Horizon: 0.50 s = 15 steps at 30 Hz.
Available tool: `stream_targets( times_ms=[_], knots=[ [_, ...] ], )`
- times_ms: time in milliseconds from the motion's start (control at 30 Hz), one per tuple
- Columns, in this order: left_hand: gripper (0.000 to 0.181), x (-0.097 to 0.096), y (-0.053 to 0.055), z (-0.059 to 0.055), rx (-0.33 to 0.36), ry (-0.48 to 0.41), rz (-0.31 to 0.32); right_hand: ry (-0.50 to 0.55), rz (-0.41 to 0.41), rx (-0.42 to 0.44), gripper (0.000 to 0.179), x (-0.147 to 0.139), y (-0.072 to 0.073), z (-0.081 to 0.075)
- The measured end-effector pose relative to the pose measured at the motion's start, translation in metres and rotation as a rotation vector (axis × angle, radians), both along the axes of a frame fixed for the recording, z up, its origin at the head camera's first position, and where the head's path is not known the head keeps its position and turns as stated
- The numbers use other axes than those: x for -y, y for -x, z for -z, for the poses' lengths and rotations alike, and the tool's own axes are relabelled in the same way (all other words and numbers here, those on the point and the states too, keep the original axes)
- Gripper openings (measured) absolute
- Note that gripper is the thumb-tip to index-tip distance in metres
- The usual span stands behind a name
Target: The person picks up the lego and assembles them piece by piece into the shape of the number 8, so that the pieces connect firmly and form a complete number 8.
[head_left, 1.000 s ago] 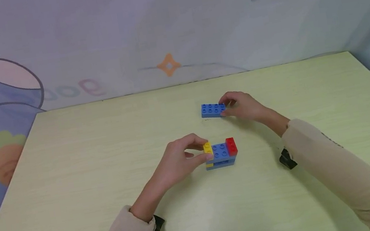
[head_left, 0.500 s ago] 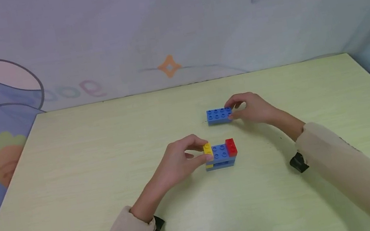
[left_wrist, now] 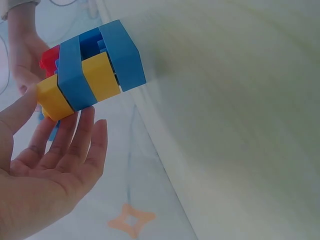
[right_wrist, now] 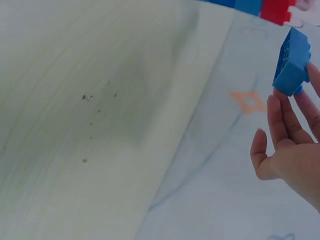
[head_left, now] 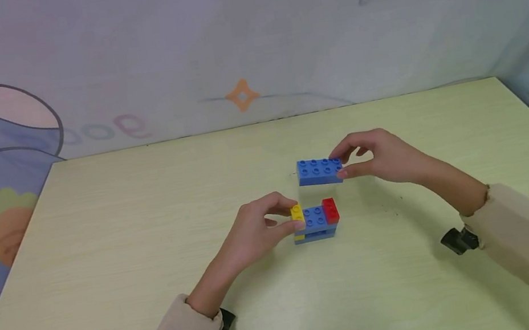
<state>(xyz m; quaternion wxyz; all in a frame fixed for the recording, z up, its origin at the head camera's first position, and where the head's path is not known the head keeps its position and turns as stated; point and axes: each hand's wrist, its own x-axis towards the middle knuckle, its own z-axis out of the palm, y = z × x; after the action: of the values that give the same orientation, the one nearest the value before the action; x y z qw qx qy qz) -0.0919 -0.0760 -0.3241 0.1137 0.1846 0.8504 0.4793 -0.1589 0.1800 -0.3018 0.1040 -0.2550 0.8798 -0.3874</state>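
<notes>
A stack of toy building bricks (head_left: 314,217) stands on the table, with blue bricks at two levels. A yellow brick (left_wrist: 54,98) tops its left end and a red brick (head_left: 331,211) its right end; another yellow brick (left_wrist: 101,76) sits between the blue layers. My left hand (head_left: 256,230) pinches the top yellow brick between thumb and fingers. Behind the stack, my right hand (head_left: 383,158) holds a loose blue brick (head_left: 318,171) by its right end, studs up. In the right wrist view that blue brick (right_wrist: 292,62) shows its hollow underside, raised off the table.
The pale wooden table (head_left: 148,218) reaches back to a wall (head_left: 163,48) printed with cartoon figures. Small dark specks (right_wrist: 87,97) lie on the table beneath the right forearm. A black wrist device (head_left: 459,241) hangs at the right cuff, another black device (head_left: 225,325) at the left.
My right hand has lifted the blue brick and brought it nearer and to the right, closer to the stack. The left hand and the stack have stayed in place.
</notes>
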Motion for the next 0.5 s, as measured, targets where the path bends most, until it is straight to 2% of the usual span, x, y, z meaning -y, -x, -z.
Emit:
stream_targets(
  times_ms=[133, 233, 333, 500],
  knots=[
    [0.025, 0.001, 0.000, 0.000, -0.004, 0.006, 0.000, 0.055, -0.047, -0.006, 0.026, 0.002, -0.014, -0.008],
    [0.024, 0.001, 0.000, 0.000, -0.013, 0.015, -0.004, 0.097, -0.093, -0.023, 0.024, 0.004, -0.024, -0.009],
    [0.023, 0.001, -0.001, 0.001, -0.027, 0.024, -0.008, 0.128, -0.136, -0.051, 0.023, 0.006, -0.031, -0.005],
    [0.023, 0.001, -0.002, 0.002, -0.057, 0.021, 0.001, 0.141, -0.135, -0.073, 0.023, 0.009, -0.039, 0.003]
  ],
)
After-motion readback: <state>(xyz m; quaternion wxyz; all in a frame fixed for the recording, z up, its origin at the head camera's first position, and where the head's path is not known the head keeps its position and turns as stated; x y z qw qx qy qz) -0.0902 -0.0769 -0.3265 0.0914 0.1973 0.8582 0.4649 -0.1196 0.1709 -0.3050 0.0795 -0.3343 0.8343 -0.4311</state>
